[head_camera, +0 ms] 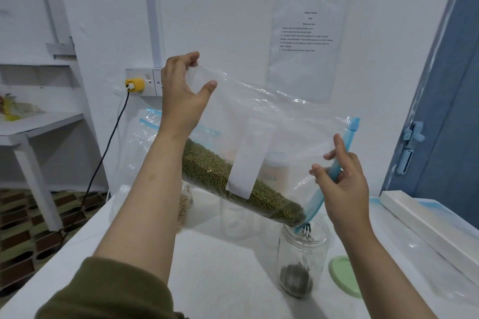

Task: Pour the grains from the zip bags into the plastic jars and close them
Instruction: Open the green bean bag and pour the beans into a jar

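A clear zip bag (pixel 285 122) with a blue zip strip and a white label is tilted down to the right, holding green mung beans (pixel 207 163). My left hand (pixel 181 96) pinches its raised bottom corner. My right hand (pixel 342 184) grips the blue zip edge at the bag's mouth. Beans fall from the mouth into an open clear plastic jar (pixel 300 259), which has a small heap of beans at its bottom. The jar's pale green lid (pixel 342 274) lies on the table to its right.
Behind the bag stand another empty clear jar (pixel 233 223), a bag of pale grains (pixel 184 207) and more zip bags (pixel 145 132). A white box (pixel 427 225) lies at the right on the white table (pixel 220 280). A black cable (pixel 103 153) hangs from the wall socket.
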`<move>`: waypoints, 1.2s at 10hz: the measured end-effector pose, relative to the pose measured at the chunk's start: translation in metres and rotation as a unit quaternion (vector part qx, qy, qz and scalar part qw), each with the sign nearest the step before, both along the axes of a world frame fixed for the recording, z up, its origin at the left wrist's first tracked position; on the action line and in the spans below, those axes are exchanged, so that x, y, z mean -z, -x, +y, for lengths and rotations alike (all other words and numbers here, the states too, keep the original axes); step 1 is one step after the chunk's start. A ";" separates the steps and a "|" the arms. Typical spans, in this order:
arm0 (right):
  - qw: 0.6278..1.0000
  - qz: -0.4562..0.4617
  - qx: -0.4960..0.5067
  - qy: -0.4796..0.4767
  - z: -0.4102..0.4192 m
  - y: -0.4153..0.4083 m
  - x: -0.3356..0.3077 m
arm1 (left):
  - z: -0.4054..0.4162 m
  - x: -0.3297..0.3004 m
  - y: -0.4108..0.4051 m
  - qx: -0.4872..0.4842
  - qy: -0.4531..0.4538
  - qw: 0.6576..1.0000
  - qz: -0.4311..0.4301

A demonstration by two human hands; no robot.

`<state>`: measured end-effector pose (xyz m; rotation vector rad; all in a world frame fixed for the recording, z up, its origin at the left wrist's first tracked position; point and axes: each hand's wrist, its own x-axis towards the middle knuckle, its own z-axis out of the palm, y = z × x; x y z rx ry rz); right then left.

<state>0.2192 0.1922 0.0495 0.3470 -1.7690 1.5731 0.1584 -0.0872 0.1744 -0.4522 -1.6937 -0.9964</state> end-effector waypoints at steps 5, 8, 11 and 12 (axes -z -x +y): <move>1.000 -0.010 0.016 -0.014 0.002 -0.003 0.001 | 0.003 0.001 -0.001 0.011 -0.007 1.000 0.002; 1.000 -0.009 0.014 -0.006 0.003 -0.002 0.006 | 0.005 0.003 0.000 0.006 0.001 1.000 0.013; 1.000 -0.010 0.015 -0.004 0.004 -0.003 0.007 | 0.007 0.002 0.000 0.010 0.006 1.000 0.011; 1.000 -0.010 0.015 -0.004 0.004 -0.004 0.007 | 0.007 0.002 0.000 0.010 0.004 1.000 0.007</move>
